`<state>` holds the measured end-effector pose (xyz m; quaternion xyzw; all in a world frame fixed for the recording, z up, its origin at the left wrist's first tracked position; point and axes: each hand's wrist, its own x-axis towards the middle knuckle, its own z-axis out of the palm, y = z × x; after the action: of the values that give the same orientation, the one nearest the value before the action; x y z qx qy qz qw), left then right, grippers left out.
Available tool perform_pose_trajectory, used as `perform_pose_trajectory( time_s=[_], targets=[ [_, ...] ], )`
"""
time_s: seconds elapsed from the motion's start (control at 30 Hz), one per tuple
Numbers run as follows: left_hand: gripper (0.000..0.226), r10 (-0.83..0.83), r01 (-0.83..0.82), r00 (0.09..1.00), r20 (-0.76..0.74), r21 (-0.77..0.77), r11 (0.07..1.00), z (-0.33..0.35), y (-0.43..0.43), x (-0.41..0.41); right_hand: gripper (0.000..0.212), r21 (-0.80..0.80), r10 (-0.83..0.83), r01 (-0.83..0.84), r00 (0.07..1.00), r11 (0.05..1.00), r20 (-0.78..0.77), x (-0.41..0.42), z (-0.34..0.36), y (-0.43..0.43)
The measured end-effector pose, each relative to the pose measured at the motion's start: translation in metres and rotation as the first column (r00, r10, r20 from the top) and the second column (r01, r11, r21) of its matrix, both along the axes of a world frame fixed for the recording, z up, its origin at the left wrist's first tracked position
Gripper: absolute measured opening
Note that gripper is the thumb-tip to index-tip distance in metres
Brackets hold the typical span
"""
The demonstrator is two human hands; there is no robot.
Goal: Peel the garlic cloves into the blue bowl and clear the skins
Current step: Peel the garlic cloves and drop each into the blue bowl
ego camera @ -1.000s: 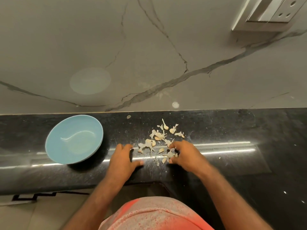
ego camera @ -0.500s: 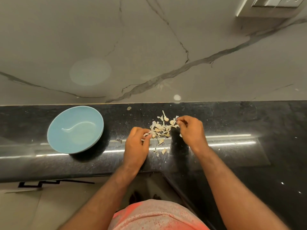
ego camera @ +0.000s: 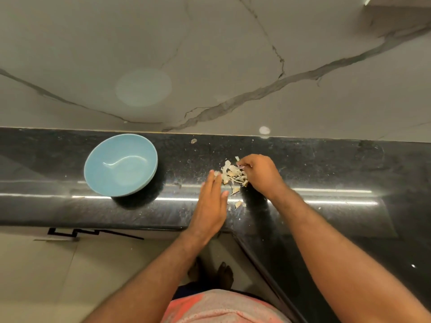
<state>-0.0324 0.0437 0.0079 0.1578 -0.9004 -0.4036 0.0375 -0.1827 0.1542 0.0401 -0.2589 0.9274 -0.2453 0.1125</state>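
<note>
While the blue bowl [ego camera: 120,164], at 9 o'clock of the skins [ego camera: 233,174], is sitting seemingly empty, the flat left hand [ego camera: 212,201] is touching their 7 o'clock edge and the curled right hand [ego camera: 261,173] is pinching some at 3 o'clock, so clearing is looking barely started.

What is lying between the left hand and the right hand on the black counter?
A pile of garlic skins lies there, touched by fingertips of the left hand and pinched by the right hand, as the head view shows.
</note>
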Motion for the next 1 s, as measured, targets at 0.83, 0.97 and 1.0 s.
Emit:
perform_pose_trajectory(
  time_s=[0.83,0.97,1.0],
  targets=[
    [0.018,0.064,-0.095,0.964,-0.259,-0.108,0.99,-0.021,-0.005,-0.002,0.009,-0.288,-0.086,0.072,0.996,0.955,-0.037,0.096,-0.045,0.033],
    [0.011,0.11,-0.14,0.954,-0.278,-0.09,0.986,-0.021,-0.004,-0.002,0.012,-0.373,-0.137,0.139,0.99,0.917,0.032,0.096,-0.044,0.036],
    [0.007,0.121,-0.15,0.953,-0.278,-0.085,0.985,-0.02,-0.004,-0.002,0.014,-0.395,-0.154,0.162,0.987,0.904,0.054,0.097,-0.043,0.036]
  ],
)
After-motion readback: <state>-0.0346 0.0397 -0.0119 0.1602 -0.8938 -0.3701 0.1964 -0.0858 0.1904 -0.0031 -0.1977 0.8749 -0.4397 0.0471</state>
